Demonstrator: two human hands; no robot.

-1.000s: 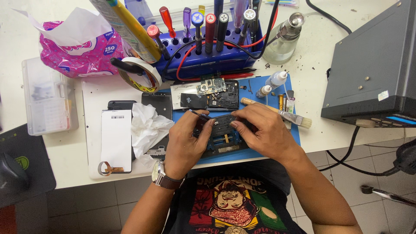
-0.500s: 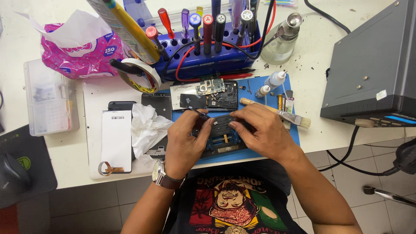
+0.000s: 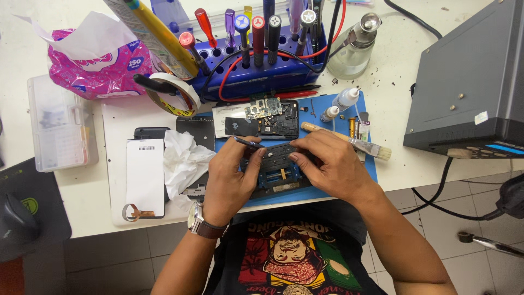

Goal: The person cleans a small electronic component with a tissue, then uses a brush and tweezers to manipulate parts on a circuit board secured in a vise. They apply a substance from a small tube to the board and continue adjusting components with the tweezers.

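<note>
White workbench (image 3: 393,164), cluttered, blue work mat (image 3: 360,164) at the near edge. Opened phone chassis (image 3: 278,169) flat on the mat, directly under and between both hands. Left hand (image 3: 232,180) on its left edge, fingers curled, pinching thin tweezers (image 3: 245,143) with the tip angled far-left; wristwatch (image 3: 199,224) on that wrist. Right hand (image 3: 333,164) covering the right side, fingers bent, thumb and fingertips pressed onto the top edge; cannot tell if anything pinched. Circuit board (image 3: 263,108) just beyond the chassis. Brush (image 3: 349,141) right of it, touching the right hand's far side. Blue screwdriver rack (image 3: 256,76) far centre. White phone screen (image 3: 145,177) and crumpled tissue (image 3: 183,158) left.
</note>
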